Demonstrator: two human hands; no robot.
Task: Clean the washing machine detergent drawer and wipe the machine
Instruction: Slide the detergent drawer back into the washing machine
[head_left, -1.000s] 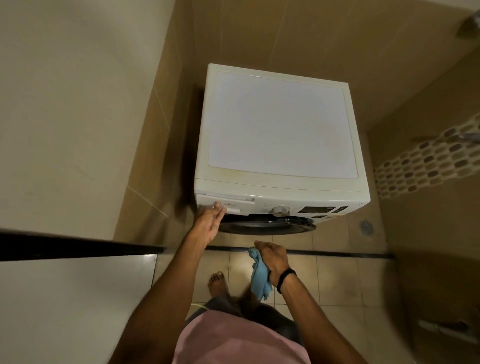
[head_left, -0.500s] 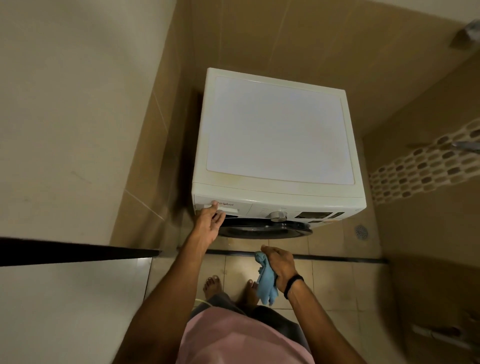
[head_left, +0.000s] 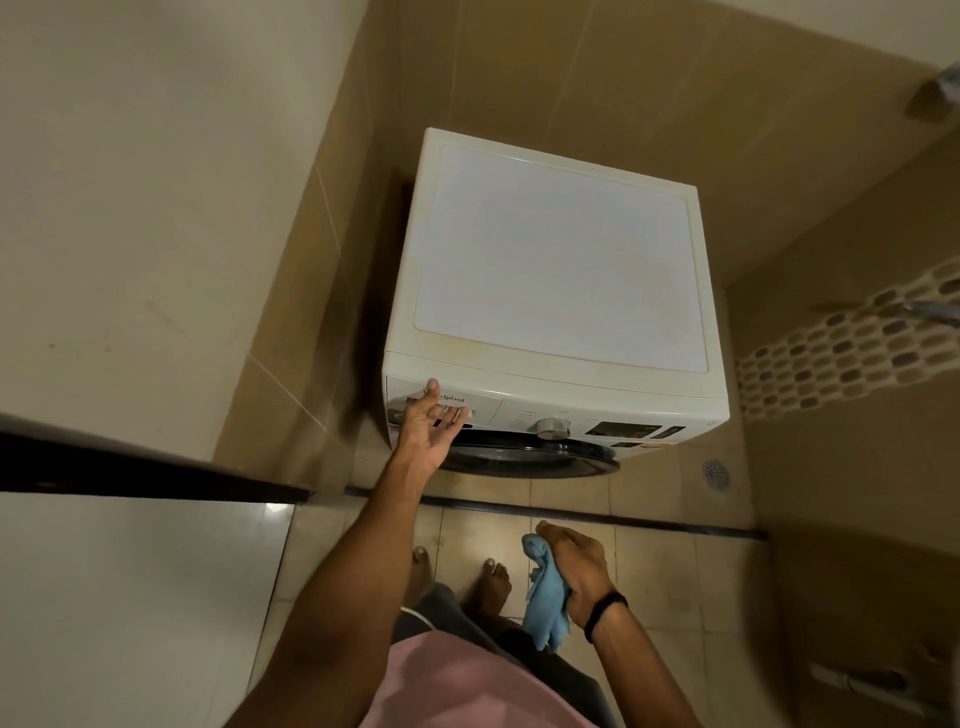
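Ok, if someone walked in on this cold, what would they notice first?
The white washing machine fills the tiled corner. The left hand reaches palm-up to the detergent drawer at its front left, fingers in the handle. Lower down, the right hand grips a blue cloth above the floor.

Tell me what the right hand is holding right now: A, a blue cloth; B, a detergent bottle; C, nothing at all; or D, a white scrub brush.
A: the right hand is closed around a bunched blue cloth that hangs down over the floor tiles, while the left hand reaches to the detergent drawer on the washing machine.
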